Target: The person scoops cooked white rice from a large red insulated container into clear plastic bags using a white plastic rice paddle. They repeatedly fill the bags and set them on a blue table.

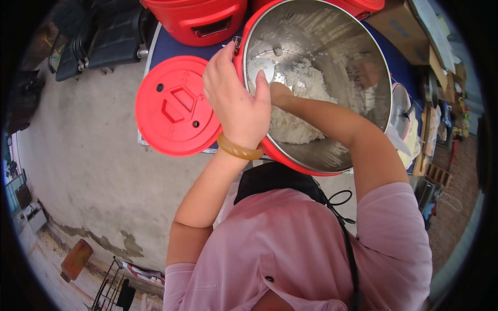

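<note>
A red insulated bucket with a stainless steel inner pot stands tilted towards me. Clumped white food, apparently cooked rice, lies along its bottom and lower wall. My left hand straddles the left rim, thumb on the inner side and fingers outside; a yellow-brown bangle circles the wrist. My right hand reaches inside to the rice, its fingers hidden behind my left hand. Close to both hands is a white rounded utensil head, perhaps a rice paddle; its handle is hidden.
A red lid overhangs the left edge of the blue-covered table. Behind it stands another red bucket. Cardboard boxes and a glass pot lid are on the right. Black chairs stand at the far left.
</note>
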A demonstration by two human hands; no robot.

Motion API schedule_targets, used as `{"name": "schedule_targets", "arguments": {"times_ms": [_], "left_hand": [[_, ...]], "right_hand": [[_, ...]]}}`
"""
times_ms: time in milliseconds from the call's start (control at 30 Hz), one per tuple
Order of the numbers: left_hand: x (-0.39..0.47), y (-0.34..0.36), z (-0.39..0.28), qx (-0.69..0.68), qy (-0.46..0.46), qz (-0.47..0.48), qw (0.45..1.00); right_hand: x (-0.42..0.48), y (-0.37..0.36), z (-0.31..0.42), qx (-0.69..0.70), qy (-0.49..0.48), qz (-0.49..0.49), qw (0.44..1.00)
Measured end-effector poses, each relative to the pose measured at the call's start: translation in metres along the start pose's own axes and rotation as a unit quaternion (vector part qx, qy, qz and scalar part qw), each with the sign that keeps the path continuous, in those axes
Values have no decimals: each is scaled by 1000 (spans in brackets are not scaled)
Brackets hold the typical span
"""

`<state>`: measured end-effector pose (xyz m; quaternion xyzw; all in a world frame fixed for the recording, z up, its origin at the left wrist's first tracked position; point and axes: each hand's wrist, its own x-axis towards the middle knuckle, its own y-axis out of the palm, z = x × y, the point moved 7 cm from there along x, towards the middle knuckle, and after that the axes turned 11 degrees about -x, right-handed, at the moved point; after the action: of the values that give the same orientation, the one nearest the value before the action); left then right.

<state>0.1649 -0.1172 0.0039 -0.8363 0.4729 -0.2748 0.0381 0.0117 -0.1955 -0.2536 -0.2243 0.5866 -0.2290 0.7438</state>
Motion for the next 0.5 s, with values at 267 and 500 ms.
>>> {"name": "schedule_targets", "arguments": {"times_ms": [267, 500], "left_hand": [[5, 3, 1, -30, -6, 14, 999], [7, 4, 2, -59, -10, 17, 998]], "right_hand": [[-18, 17, 8, -5, 85, -76, 993], [-19, -88, -19, -163, 46, -195, 966]]}}
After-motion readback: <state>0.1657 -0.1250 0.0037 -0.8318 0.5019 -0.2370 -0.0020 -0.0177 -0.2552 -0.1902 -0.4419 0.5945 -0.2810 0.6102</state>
